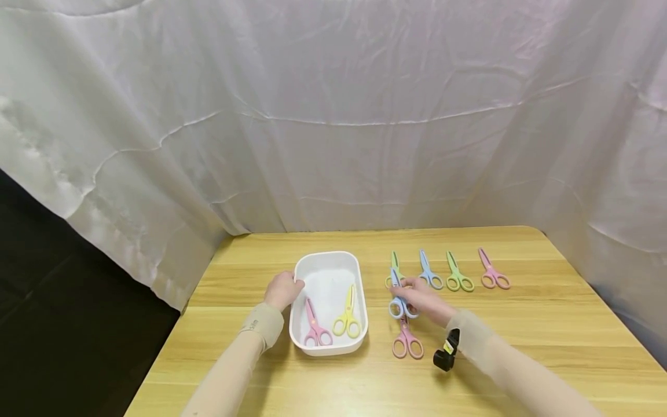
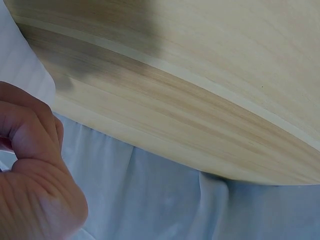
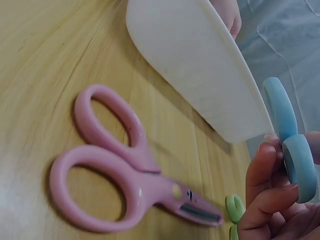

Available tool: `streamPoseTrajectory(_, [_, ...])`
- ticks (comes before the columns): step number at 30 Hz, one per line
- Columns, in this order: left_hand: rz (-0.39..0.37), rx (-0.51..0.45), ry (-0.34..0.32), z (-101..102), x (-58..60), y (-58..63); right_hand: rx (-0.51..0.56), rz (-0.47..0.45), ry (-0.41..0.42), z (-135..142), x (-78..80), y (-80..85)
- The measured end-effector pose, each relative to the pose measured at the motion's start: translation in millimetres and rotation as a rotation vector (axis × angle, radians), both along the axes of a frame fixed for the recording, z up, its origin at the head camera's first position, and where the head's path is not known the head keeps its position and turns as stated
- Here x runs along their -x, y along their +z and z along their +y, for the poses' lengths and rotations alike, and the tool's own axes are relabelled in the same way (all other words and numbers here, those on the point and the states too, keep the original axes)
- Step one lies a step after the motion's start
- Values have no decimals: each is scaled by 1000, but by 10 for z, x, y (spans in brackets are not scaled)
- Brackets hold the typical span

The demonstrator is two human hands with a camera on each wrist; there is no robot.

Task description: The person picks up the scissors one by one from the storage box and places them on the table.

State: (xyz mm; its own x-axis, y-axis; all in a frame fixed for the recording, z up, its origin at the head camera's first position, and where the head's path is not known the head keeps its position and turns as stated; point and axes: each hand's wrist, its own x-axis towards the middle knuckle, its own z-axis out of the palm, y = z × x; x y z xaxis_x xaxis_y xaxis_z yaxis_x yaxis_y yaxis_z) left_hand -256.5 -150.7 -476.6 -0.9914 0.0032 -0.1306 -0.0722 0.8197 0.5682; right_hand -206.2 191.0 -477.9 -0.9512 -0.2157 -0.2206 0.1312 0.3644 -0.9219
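My left hand [image 1: 283, 291] grips the left rim of a white plastic tray [image 1: 329, 351], thumb over the edge. Inside the tray lie pink scissors [image 1: 314, 325] and yellow scissors [image 1: 348, 315]. To the right of the tray, my right hand [image 1: 421, 296] holds light blue scissors [image 1: 397, 292], which the right wrist view shows raised, with fingertips at the handle loops [image 3: 295, 150]. Under them in the head view, pink scissors [image 1: 407, 341] lie on the table nearer to me, and green scissors [image 1: 394, 260] lie farther back, partly covered.
In a row at the back right lie blue scissors [image 1: 429, 272], green scissors [image 1: 457, 275] and pink scissors [image 1: 492, 271] on the wooden table [image 1: 219, 359]. A pale curtain [image 1: 365, 145] hangs behind the table. A black wrist camera [image 1: 446, 354] sticks out from my right wrist.
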Motion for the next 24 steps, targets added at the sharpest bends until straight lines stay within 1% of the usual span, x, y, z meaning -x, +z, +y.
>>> streamPoseTrajectory(3, [0, 7, 0, 0, 4, 3, 7, -7, -1, 48, -6, -10])
streamPoseTrajectory(8, [-4, -1, -2, 6, -6, 13, -4, 10, -1, 119, -27, -7])
streamPoseTrajectory(15, [6, 14, -5, 13, -5, 20, -26, -10, 8, 273, -64, 7])
streamPoseTrajectory(18, [2, 10, -2, 15, -12, 29, -33, -4, 10, 333, -76, -5])
streamPoseTrajectory(24, [3, 1, -8, 9, -11, 21, -41, -26, 19, 416, -113, -25])
